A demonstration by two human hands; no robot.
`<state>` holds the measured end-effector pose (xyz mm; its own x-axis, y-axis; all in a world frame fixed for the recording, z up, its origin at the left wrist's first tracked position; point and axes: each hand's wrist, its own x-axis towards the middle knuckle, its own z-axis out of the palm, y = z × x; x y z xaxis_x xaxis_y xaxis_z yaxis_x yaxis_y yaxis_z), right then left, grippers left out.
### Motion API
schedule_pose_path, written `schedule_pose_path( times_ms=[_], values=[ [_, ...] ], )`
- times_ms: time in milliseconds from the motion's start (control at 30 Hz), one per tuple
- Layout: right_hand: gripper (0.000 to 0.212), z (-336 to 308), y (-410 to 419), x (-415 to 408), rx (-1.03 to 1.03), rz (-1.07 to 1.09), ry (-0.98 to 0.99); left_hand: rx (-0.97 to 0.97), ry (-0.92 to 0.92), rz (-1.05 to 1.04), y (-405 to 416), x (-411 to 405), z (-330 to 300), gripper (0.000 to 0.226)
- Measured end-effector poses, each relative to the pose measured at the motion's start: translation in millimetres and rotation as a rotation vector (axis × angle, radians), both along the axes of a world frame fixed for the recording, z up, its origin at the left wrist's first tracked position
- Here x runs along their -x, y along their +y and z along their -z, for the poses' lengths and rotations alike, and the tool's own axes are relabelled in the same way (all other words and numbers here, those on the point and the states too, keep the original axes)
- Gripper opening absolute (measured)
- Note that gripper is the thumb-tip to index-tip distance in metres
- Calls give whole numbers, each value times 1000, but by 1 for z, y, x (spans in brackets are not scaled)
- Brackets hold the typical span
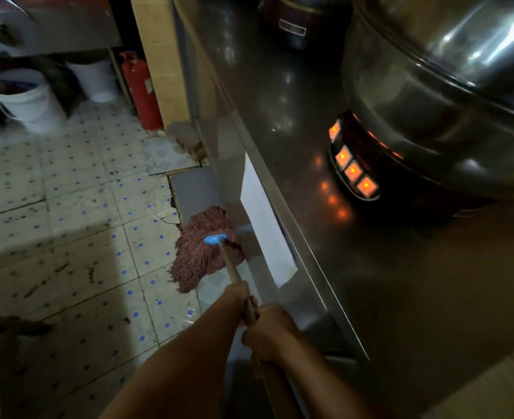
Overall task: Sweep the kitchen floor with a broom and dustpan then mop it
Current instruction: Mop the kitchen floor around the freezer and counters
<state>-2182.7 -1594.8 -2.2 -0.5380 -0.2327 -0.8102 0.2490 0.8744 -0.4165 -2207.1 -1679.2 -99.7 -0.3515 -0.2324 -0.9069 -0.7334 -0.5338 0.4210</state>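
Both hands apparently gripping mop

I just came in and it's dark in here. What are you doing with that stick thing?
A person is mopping the kitchen floor. Both hands grip the wooden mop handle, the left hand lower down and the right hand just above it. The reddish mop head is on the spotted tiled floor, pushed against the base of the steel counter. A big pot sits over a glowing burner.
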Motion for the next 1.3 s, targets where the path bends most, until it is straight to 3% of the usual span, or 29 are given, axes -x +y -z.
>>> schedule_pose_path(
  times_ms=[233,800,1133,1300],
  values=[
    [26,17,-92,66,-58,13,-7,-57,-30,-36,-91,64,13,29],
    [24,65,-297,227,9,199,-3,71,72,42,-300,234,57,29],
    [26,46,-264,199,6,188,-54,98,1,53,-265,209,41,20],
    [23,30,-206,140,-7,230,-103,-30,-38,-6,-205,152,27,26]
  ],
)
